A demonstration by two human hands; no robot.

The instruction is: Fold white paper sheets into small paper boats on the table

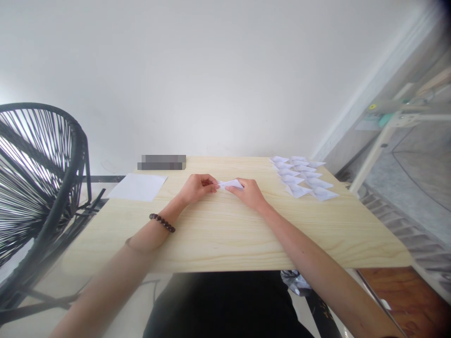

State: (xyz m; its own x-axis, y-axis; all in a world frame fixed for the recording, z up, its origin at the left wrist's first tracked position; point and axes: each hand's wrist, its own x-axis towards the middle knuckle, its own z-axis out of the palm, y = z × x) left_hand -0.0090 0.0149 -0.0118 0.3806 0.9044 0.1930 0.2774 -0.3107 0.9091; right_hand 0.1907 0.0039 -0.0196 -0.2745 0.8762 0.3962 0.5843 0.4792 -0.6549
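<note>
A small folded piece of white paper [232, 184] is held between my two hands over the middle of the table. My left hand [200, 188], with a dark bead bracelet on its wrist, pinches the narrow left end. The wider right part is gripped by my right hand [249, 191], thumb in front and fingers behind. To the right, several folded white paper pieces [296, 190] with pointed corners lie in two columns. Flat sheets of white paper [138, 187] lie on the left side of the table.
The light wooden table [211, 234] stands against a white wall [225, 80]. A blurred-out dark block [161, 162] is at its back left. On the left is a black corded chair [38, 188]; a white metal frame [377, 145] stands at the right.
</note>
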